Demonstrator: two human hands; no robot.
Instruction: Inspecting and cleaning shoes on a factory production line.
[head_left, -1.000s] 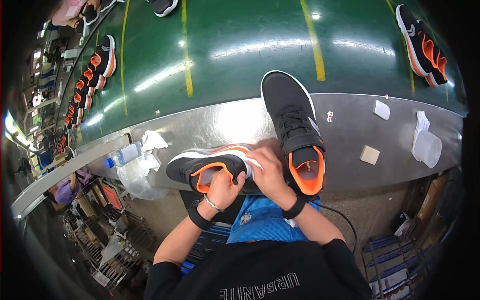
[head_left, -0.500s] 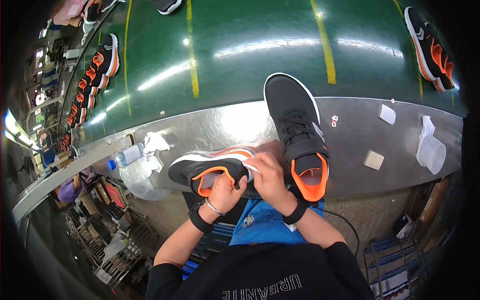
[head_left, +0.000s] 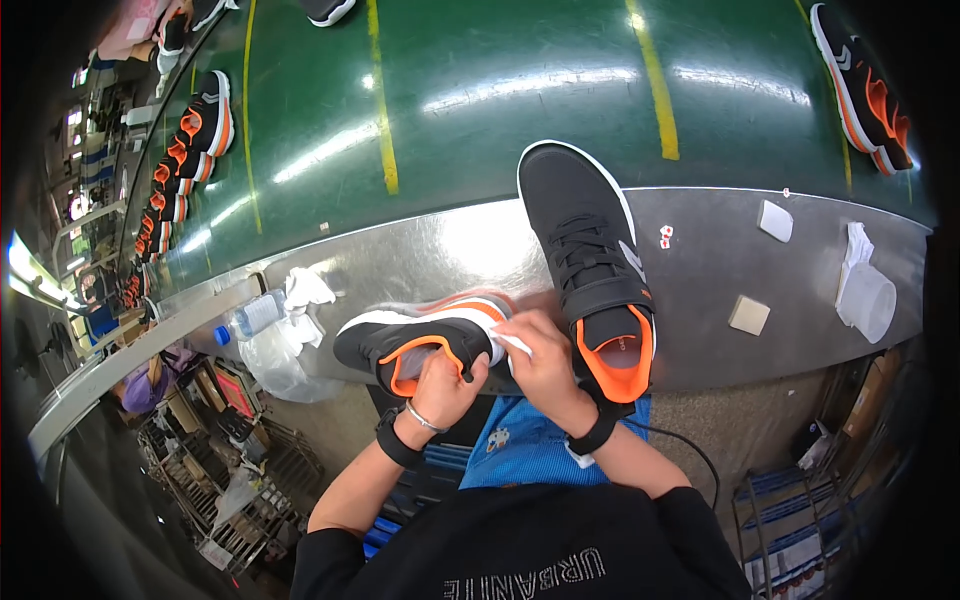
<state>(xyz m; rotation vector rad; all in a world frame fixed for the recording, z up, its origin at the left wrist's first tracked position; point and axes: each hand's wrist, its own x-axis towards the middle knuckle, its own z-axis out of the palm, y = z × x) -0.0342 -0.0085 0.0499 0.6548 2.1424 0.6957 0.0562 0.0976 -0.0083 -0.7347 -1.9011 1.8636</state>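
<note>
A black sneaker (head_left: 410,335) with an orange collar lies on its side at the metal ledge's near edge, its sole facing away from me and its toe to the left. My left hand (head_left: 447,388) grips it at the heel collar, fingers inside the opening. Between the fingers of my right hand (head_left: 545,365) is a small white piece (head_left: 515,343), held against the heel by the white and orange sole; whether it is cloth or sponge I cannot tell. Just right of that hand stands a second black sneaker (head_left: 580,235), upright, its toe over the green surface.
On the metal ledge (head_left: 690,340) lie two pale blocks (head_left: 749,315), small red-and-white bits (head_left: 666,237) and a clear plastic cup (head_left: 866,303). A bottle (head_left: 257,314) and crumpled white wipes (head_left: 305,290) are at left. More sneakers (head_left: 205,120) line the green surface (head_left: 480,130).
My right hand has shifted slightly along the heel with the white piece. The left hand keeps its grip on the sneaker, which lies almost as before.
</note>
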